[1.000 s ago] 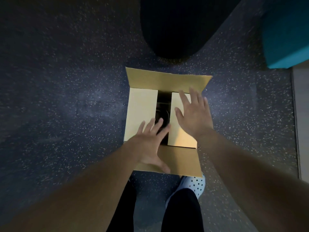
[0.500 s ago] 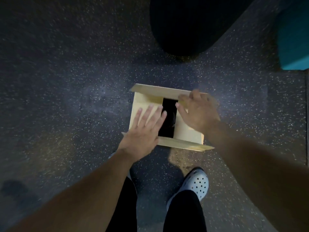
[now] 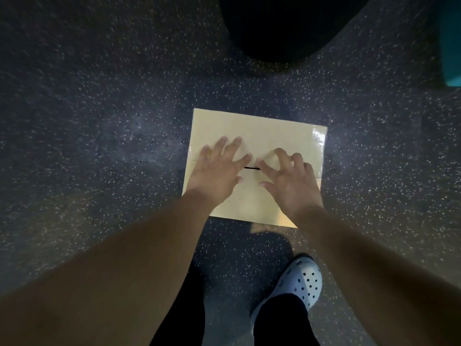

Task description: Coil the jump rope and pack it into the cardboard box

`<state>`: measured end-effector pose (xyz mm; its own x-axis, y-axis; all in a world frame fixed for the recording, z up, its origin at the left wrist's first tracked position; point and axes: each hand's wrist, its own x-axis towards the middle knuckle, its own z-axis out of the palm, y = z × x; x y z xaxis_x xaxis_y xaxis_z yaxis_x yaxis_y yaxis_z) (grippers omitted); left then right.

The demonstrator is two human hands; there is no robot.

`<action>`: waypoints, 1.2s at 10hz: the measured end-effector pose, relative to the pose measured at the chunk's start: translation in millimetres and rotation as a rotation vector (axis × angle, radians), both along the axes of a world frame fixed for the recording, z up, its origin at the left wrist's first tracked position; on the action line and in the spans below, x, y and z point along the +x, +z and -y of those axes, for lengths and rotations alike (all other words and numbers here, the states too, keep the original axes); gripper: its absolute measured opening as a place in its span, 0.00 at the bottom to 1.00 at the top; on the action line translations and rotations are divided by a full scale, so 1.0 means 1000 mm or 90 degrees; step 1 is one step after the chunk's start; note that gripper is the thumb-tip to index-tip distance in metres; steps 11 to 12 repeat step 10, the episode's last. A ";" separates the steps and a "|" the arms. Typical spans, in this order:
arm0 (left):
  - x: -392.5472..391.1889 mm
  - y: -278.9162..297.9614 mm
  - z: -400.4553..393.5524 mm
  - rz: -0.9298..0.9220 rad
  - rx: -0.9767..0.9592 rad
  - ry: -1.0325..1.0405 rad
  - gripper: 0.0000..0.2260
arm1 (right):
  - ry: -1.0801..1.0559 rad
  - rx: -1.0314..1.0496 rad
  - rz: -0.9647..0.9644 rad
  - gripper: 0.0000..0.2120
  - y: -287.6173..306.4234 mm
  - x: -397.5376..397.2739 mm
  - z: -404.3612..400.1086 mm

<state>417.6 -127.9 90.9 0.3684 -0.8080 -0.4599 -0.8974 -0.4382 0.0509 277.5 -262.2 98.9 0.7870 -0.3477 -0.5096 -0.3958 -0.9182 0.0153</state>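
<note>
The cardboard box (image 3: 272, 131) lies on the dark speckled floor with its top flaps folded flat. Only a thin dark slit shows at the seam between my hands. My left hand (image 3: 217, 168) presses flat on the left part of the lid, fingers spread. My right hand (image 3: 289, 181) rests on the right part with its fingertips curled down at the seam. Neither hand holds anything. The jump rope is hidden from view. Shiny tape glints on the box's right edge.
A large black rounded object (image 3: 282, 26) sits on the floor just beyond the box. A teal block (image 3: 452, 41) stands at the far right edge. My white perforated clog (image 3: 299, 283) and dark trouser legs are below the box.
The far and near flaps have been folded down over the side flaps, covering the dark opening. Both hands moved onto the closed lid at the seam.
</note>
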 end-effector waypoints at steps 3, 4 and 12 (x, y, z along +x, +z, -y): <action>0.001 -0.011 0.005 0.063 0.009 -0.044 0.31 | 0.001 -0.048 -0.009 0.28 -0.016 0.008 -0.003; 0.007 0.006 0.005 0.010 -0.030 -0.030 0.27 | -0.011 0.001 0.031 0.25 0.003 0.009 -0.004; 0.009 0.120 0.004 -0.050 -0.135 -0.003 0.16 | -0.123 0.031 0.142 0.20 0.126 0.018 -0.009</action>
